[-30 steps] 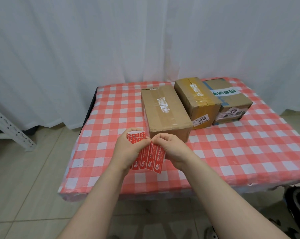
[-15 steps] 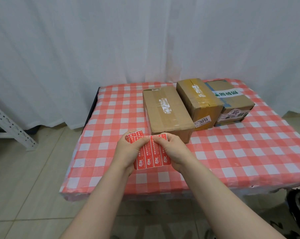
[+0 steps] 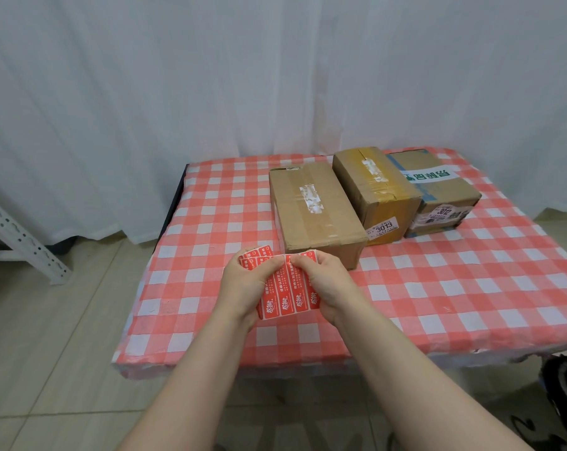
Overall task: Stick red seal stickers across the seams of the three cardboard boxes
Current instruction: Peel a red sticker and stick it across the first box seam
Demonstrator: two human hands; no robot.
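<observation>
We see the sheet (image 3: 287, 289) of red seal stickers held between both hands, above the near part of the cloth (image 3: 438, 288), just near of the left box (image 3: 314, 209). The left hand (image 3: 244, 283) pinches its left edge, thumb on top, other fingers curled under. The right hand (image 3: 332, 284) pinches the far edge approx. mid-sheet w/ thumb tip, fingers wrapped behind the right edge. Thumb tips nearly meet. A red strip peeks out far of the left fingers; can't tell if it's a fold or a 2nd sheet.

Vs 1 s ago: the sheet hung bent and tilted, now it faces up flatter, 4 stickers in a row showing. Vs 0.5 s ago: hardly any change.

Sheet is glossy, rectangular, w/ white print. All 3 boxes are brown cardboard, taped along the top seams: the left box has torn white label scraps, the mid box (image 3: 373, 187) has yellowish tape, the right box (image 3: 438, 187) has a white-green band. The cloth is red-white check. White pleated curtain (image 3: 210, 92) behind, beige tile floor (image 3: 47, 353).
</observation>
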